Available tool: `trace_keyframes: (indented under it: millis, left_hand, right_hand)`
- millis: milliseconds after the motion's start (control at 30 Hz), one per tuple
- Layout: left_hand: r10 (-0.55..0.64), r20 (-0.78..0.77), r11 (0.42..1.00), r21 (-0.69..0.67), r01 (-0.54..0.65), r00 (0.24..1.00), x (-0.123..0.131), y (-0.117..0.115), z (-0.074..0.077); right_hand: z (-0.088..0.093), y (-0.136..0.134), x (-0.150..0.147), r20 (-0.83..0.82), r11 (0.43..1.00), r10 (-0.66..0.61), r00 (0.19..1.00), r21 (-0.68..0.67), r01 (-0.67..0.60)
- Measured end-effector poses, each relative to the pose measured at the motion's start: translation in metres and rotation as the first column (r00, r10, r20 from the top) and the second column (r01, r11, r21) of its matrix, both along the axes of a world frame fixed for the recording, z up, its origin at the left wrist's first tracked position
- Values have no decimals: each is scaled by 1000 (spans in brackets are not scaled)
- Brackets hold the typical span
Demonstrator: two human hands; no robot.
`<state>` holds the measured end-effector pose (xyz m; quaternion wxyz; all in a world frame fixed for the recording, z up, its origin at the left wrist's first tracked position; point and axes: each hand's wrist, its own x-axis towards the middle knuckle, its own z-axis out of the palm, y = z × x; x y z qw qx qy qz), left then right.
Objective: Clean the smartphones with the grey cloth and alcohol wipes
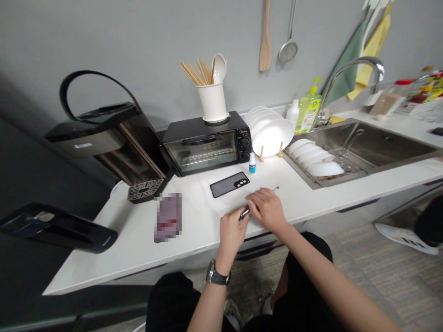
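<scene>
Near the counter's front edge, my left hand [232,233] is closed around a slim dark pen-like object [244,213]. My right hand [269,208] meets it from the right, fingers together and bent, thumb beside the dark object. A thin metallic tip [276,188] sticks out past the right fingers; whether it belongs to the same object is hidden. Just behind the hands lies a phone case [224,185], black-rimmed with a camera cutout. A small white bottle with a blue label [252,165] stands upright behind it.
A toaster oven [204,152] carries a white utensil holder [212,103]. Left are a drink dispenser [128,147], a dark device [58,228] and a blurred-out flat item [169,219]. Right are racked plates [272,138] and a sink [377,143] with bowls. Another person's shoe [406,237] shows.
</scene>
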<state>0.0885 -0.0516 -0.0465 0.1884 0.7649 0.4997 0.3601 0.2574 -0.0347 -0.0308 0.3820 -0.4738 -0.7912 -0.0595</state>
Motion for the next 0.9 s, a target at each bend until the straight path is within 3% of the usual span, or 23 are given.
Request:
trace_keyframes:
  millis: [100, 200, 333, 433, 500, 567, 700, 767, 900]
  left_hand:
    - [-44, 96, 999, -20, 46, 994, 2, -3, 5]
    - [5, 81, 999, -48, -1, 997, 2, -2, 4]
    - [85, -19, 992, -88, -87, 996, -3, 4, -1]
    - [96, -41, 991, -90, -99, 995, -7, 7, -3]
    - [94, -39, 991, -91, -97, 995, -7, 6, -2]
    - [68, 10, 993, -93, -67, 998, -4, 4, -2]
    - [8, 253, 993, -113, 21, 968, 1, 1, -1]
    - [35, 346, 994, -105, 1, 938, 3, 0, 2]
    - [99, 507, 995, -35, -94, 856, 9, -2, 17]
  right_hand:
    - [1, 14, 26, -54, 991, -131, 990, 2, 131]
    - [1, 9, 9, -86, 988, -154, 984, 3, 155]
    - [1, -17, -53, -69, 1000, 5, 998, -1, -5]
    - [1, -25, -70, -79, 994, 113, 990, -6, -114]
    - [-1, -20, -56, -87, 991, 129, 988, -14, -130]
    - [-3, -10, -29, -133, 996, 67, 989, -41, -73]
    - [-4, 4, 16, -271, 993, -99, 957, -96, 76]
    - [-4, 4, 18, -328, 990, -122, 937, -107, 91]
    - [-3, -1, -6, -512, 981, -172, 842, -166, 100]
